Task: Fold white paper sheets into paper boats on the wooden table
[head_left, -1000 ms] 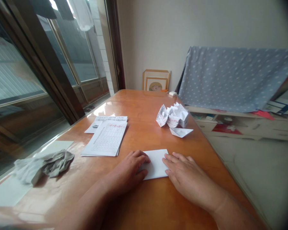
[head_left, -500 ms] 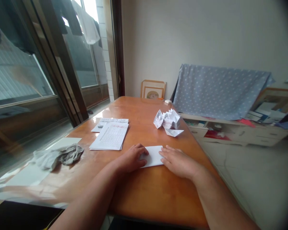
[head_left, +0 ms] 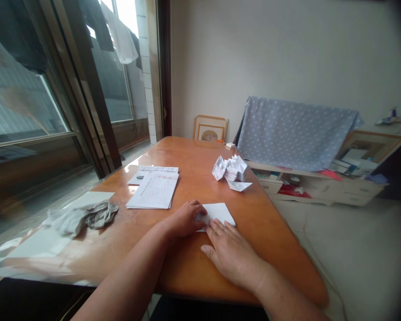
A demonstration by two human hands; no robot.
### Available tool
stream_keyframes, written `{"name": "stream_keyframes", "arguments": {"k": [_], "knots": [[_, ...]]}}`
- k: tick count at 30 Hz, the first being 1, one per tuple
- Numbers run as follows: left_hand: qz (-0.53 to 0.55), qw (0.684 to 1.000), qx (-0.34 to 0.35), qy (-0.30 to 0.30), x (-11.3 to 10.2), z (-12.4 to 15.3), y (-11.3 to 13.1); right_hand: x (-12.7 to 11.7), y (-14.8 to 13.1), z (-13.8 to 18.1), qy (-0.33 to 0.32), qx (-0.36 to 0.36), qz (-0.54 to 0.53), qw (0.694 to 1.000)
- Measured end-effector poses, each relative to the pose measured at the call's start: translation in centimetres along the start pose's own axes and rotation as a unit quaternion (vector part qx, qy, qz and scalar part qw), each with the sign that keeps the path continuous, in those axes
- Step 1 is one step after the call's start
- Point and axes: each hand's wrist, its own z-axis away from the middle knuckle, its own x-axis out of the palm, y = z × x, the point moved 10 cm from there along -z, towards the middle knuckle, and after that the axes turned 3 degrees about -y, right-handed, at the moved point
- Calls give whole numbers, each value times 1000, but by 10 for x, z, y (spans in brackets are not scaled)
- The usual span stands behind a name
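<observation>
A folded white paper (head_left: 219, 211) lies flat on the orange wooden table (head_left: 190, 263) in front of me. My left hand (head_left: 185, 219) presses on its left edge with curled fingers. My right hand (head_left: 229, 252) lies flat on the table just below the paper, its fingertips touching the near edge. Neither hand lifts the paper.
A stack of printed sheets (head_left: 153, 189) lies to the left, a grey cloth (head_left: 82, 217) beyond it near the window side. Several folded paper shapes (head_left: 232, 171) sit further back. A blue dotted cloth (head_left: 294, 133) covers furniture to the right; a framed picture (head_left: 209, 129) leans on the wall.
My right hand slid from the paper's right side toward me, now below its near edge. The paper's right part shows uncovered. The camera view rose a little.
</observation>
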Motion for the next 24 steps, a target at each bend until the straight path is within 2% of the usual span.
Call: {"name": "stream_keyframes", "arguments": {"k": [7, 17, 20, 24], "knots": [[6, 1000, -11, -12, 1, 0, -3, 2, 16, 13, 10, 44, 20, 999], [9, 1000, -20, -16, 0, 0, -2, -5, 64, 36, 29, 140, 73, 987], [10, 1000, -23, -16, 0, 0, -3, -7, 67, 37, 38, 149, 90, 984], [15, 1000, -23, -10, 1, -1, -6, -9, 56, 31, 48, 137, 107, 984]]}}
